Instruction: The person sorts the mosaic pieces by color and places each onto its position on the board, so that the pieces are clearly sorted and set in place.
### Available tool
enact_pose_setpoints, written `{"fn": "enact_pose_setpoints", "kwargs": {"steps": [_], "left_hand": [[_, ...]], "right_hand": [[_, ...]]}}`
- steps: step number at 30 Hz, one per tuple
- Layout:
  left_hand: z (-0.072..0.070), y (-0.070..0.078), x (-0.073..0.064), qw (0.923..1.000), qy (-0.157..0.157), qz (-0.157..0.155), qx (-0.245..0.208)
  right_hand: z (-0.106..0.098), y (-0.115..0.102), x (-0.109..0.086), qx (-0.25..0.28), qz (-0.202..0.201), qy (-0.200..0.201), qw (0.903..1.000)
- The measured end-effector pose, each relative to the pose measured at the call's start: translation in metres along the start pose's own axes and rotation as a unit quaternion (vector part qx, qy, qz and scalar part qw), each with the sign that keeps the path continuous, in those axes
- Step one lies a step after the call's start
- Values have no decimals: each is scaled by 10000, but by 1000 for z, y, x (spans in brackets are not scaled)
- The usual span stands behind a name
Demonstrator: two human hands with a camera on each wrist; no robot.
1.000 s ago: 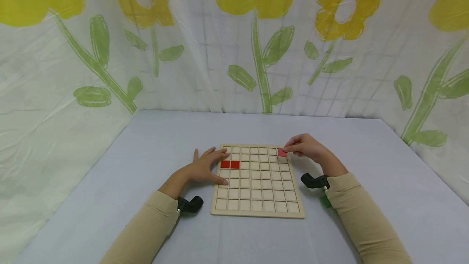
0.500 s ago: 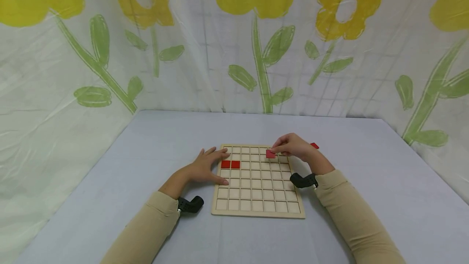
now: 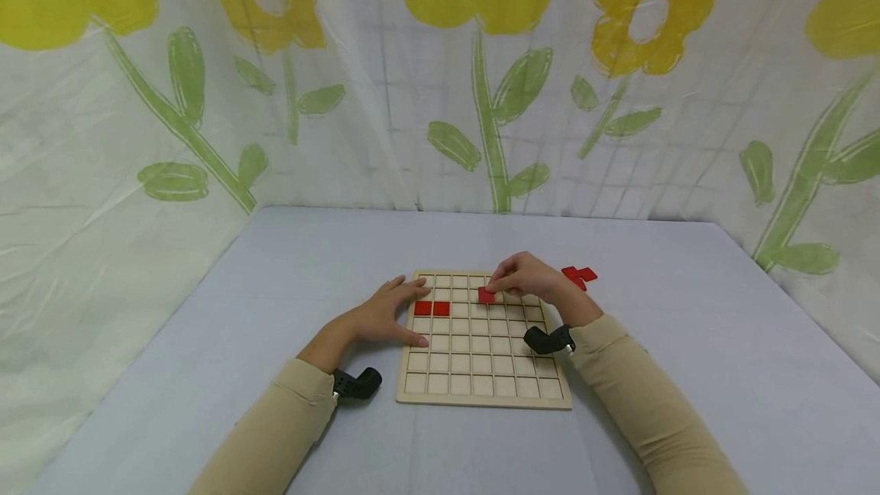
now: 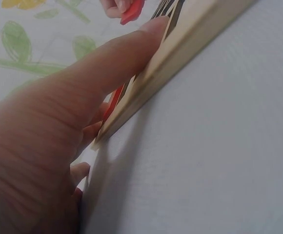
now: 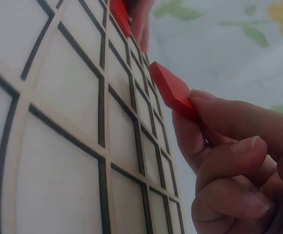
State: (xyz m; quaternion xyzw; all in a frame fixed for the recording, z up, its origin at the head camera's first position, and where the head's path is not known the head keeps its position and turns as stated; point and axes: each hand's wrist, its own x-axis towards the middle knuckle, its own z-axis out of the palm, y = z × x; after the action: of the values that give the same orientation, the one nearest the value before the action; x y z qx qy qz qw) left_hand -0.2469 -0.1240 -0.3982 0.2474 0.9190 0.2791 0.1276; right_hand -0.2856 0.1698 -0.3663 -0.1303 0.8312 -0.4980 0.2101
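Observation:
A wooden grid board with square cells lies on the table. Two red square tiles sit side by side in cells of its third row from the back, at the left. My left hand rests on the board's left edge, thumb and fingers spread around those tiles. In the left wrist view its thumb presses on the rim. Thumb and finger of my right hand pinch another red tile, tilted and raised over the back middle of the board.
Several loose red tiles lie in a small group on the table, right of the board's back corner. A white curtain printed with flowers hangs behind the table's far edge. Each wrist wears a black camera mount.
My right hand has moved left from the board's back right corner, carrying the red tile, uncovering the loose red tiles. A green piece by the right wrist is now hidden. The left hand stays put.

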Motion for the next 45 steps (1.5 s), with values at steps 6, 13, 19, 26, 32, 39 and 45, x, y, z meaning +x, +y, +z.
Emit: {"fn": "enact_pose_setpoints", "kwargs": {"steps": [6, 13, 19, 26, 32, 39, 45], "left_hand": [[0, 0, 1, 10000, 16, -18, 28], [1, -1, 0, 10000, 39, -5, 21], [1, -1, 1, 10000, 41, -38, 16], [2, -3, 2, 10000, 3, -64, -4], [2, -3, 2, 10000, 7, -47, 24], [0, 0, 0, 10000, -13, -49, 63], [0, 1, -1, 10000, -17, -63, 67]], "right_hand": [[12, -4, 8, 42, 66, -74, 9999], [23, -12, 13, -17, 82, -134, 9999], [30, -13, 17, -109, 82, -109, 9998], [39, -17, 19, -355, 59, 18, 9993], [43, -18, 20, -478, 38, 74, 9988], [44, -16, 20, -545, -107, 40, 9984], [45, -15, 20, -687, -289, -5, 9972]]}}
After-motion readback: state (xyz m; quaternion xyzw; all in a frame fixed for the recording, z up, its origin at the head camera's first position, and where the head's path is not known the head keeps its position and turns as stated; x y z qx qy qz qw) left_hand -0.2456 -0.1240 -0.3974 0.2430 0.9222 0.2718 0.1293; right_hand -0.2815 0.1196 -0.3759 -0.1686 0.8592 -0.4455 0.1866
